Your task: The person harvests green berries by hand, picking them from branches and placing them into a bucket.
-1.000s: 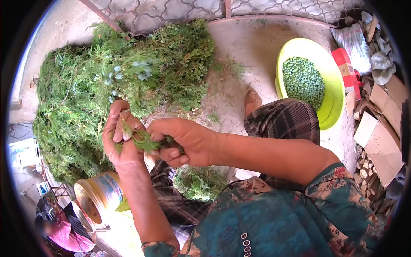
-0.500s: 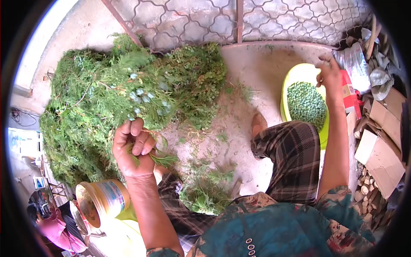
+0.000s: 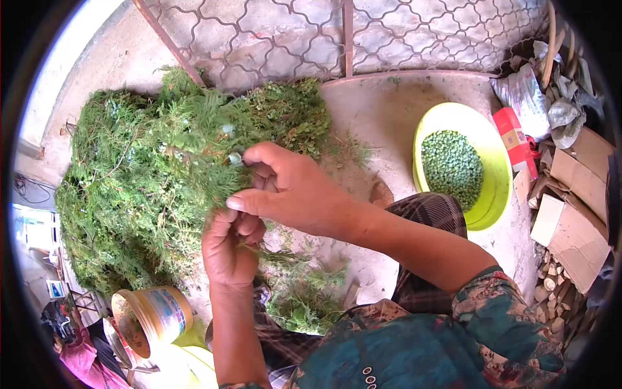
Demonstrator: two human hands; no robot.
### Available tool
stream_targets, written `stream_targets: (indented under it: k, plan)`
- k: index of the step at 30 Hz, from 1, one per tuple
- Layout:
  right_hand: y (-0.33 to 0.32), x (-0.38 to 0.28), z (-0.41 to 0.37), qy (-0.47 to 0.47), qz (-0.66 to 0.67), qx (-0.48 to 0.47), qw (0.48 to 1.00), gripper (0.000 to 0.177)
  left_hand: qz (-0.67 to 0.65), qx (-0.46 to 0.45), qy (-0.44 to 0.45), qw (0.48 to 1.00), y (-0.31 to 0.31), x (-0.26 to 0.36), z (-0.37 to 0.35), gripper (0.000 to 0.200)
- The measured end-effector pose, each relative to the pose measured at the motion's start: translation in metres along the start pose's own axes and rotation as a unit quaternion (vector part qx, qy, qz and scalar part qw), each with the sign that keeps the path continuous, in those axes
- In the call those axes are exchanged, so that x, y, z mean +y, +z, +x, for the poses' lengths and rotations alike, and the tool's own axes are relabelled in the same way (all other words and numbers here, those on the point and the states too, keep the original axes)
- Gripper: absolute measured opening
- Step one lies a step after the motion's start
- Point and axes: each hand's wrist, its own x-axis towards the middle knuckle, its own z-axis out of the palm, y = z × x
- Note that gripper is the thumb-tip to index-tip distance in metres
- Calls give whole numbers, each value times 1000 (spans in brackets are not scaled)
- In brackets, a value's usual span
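A branch pile (image 3: 123, 188) covers the floor's (image 3: 382, 142) left side, near the fence (image 3: 285, 39). Before it, the left hand (image 3: 231, 251) pinches a sprig (image 3: 222, 183); the right hand (image 3: 285, 185) curls its fingers at it, grip unclear. Littered floor stretches to the yellow basin (image 3: 497, 178) by the right-edge cardboard (image 3: 573, 230).

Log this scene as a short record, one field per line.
Left hand: closed around a conifer sprig
Right hand: at the sprig, thumb and forefinger apart; grip unclear
Pile: heaped conifer branches on the floor
Basin: yellow-green, partly filled with green berry-like cones
Beside basin: red box, cardboard
Bucket: yellow, labelled, near the left forearm
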Motion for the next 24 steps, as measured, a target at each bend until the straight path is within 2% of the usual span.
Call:
stream_targets:
  k: [1, 2, 3, 4, 6, 8, 10, 14, 16, 17, 19, 20, 22, 24]
  plan:
    - [5, 7, 4, -8, 85, -12, 996, 32, 2, 4, -2, 1000, 2, -2, 0, 15]
    - [6, 12, 7, -42, 89, -12, 995, 22, 31, 50, 12, 998, 6, -5, 0, 16]
    - [5, 12, 7, -38, 92, -13, 995, 22, 60, 95, 26, 993, 7, -7, 0, 17]
    - [4, 11, 8, -50, 42, -14, 998, 20, 97, 56, 26, 993, 2, -7, 1, 20]
    - [2, 12, 10, -62, -9, -19, 998, 18, 114, 64, 40, 991, 0, -10, 2, 21]
    - [5, 18, 11, -148, -98, 43, 983, 19, 133, 75, 50, 987, -2, -11, 2, 23]
    - [6, 23, 14, -155, -105, 50, 981, 20, 127, 51, 32, 990, 0, -7, 3, 16]
    - [6, 27, 14, -183, -166, 31, 968, 23, 70, 2, 15, 997, 15, -5, 7, 22]
    - [15, 33, 10, -191, -177, 15, 965, 24, 146, 106, 25, 983, 19, -10, 11, 30]
    - [18, 36, 8, -201, -187, 1, 962, 24, 145, 108, 24, 983, 13, -12, 12, 30]
    - [16, 37, 6, -198, -156, -17, 968, 23, 237, 157, 61, 957, -2, -11, 16, 33]
    - [15, 38, 6, -209, -161, -15, 965, 23, 259, 179, 47, 948, -5, -7, 14, 33]
    - [10, 37, 7, -219, -165, -14, 962, 22, 269, 159, 67, 948, 10, -8, 10, 34]
    - [4, 30, 9, -163, -138, -16, 977, 22, 279, 137, 84, 947, 12, -10, 10, 36]
